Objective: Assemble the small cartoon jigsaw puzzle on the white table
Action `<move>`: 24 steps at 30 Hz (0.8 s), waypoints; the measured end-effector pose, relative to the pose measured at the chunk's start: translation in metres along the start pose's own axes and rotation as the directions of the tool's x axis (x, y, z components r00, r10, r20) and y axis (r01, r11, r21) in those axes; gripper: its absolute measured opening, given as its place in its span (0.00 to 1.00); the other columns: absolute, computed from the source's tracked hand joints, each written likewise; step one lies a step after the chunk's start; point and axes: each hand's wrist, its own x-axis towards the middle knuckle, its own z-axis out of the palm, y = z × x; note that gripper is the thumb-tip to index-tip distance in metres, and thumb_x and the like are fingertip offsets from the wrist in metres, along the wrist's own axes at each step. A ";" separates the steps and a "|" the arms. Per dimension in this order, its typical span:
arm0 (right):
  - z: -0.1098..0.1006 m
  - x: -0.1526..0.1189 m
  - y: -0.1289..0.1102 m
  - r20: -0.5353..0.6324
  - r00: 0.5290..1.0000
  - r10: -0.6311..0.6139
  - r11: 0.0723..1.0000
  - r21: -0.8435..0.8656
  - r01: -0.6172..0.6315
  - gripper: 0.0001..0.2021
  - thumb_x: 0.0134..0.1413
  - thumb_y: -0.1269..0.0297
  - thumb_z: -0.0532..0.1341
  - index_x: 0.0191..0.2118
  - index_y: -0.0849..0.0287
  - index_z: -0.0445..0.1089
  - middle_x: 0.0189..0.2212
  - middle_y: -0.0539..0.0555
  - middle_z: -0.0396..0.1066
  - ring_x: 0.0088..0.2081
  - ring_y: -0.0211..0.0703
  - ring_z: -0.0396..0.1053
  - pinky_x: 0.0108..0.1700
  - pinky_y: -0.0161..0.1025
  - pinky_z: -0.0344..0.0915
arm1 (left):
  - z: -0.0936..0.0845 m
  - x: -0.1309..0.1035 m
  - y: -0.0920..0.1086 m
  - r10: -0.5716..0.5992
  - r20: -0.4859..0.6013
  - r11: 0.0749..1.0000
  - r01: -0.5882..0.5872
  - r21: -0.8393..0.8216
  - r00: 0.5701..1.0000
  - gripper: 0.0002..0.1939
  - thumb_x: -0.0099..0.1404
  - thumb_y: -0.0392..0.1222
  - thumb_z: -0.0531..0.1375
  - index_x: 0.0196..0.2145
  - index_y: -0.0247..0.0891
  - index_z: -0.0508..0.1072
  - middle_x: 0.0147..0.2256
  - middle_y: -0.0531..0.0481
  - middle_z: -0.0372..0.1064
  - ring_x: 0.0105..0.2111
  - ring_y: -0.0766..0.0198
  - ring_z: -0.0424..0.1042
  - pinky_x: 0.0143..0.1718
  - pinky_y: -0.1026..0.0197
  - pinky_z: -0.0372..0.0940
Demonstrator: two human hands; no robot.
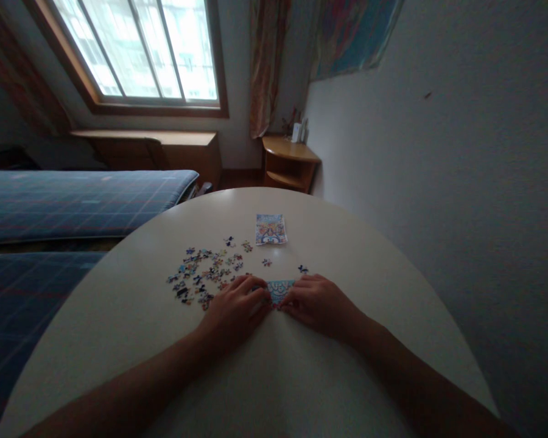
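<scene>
A small joined section of jigsaw puzzle [280,291], mostly light blue, lies flat on the white round table [274,377] between my hands. My left hand [242,299] covers its left end, the fingers curled and pressed at that edge. At the right end, my right hand [317,303] has its fingers closed on the section's lower right edge. Fingers hide both ends, so I cannot see whether a loose piece is under them. A single dark puzzle piece [302,269] rests just beyond my right hand, and another loose piece [266,263] is beyond the section.
Several loose puzzle pieces [201,274] are scattered left of my left hand. Farther back on the table lies a picture card [271,230]. A bed with a blue plaid mattress [73,204] stands to the left, a wall [420,201] to the right, and a corner shelf [290,149] behind.
</scene>
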 end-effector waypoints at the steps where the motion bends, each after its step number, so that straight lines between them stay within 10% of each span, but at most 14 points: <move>1: 0.000 0.000 0.000 -0.002 1.000 -0.004 1.000 -0.005 0.004 0.02 0.57 0.65 0.65 0.34 0.54 0.76 0.30 0.49 0.77 0.33 0.40 0.71 0.40 0.38 0.62 | 0.000 0.000 0.000 0.010 -0.006 1.000 -0.010 0.002 1.000 0.03 0.67 0.37 0.61 0.39 0.41 0.75 0.45 0.47 0.73 0.46 0.54 0.71 0.46 0.49 0.71; 24: 0.001 -0.001 0.000 -0.034 0.999 0.021 1.000 0.019 -0.021 0.04 0.58 0.64 0.64 0.33 0.56 0.75 0.33 0.53 0.73 0.36 0.42 0.69 0.40 0.39 0.63 | 0.000 -0.005 0.000 0.199 0.017 0.980 -0.199 0.014 0.980 0.08 0.70 0.35 0.56 0.44 0.41 0.75 0.47 0.46 0.74 0.50 0.54 0.71 0.50 0.47 0.71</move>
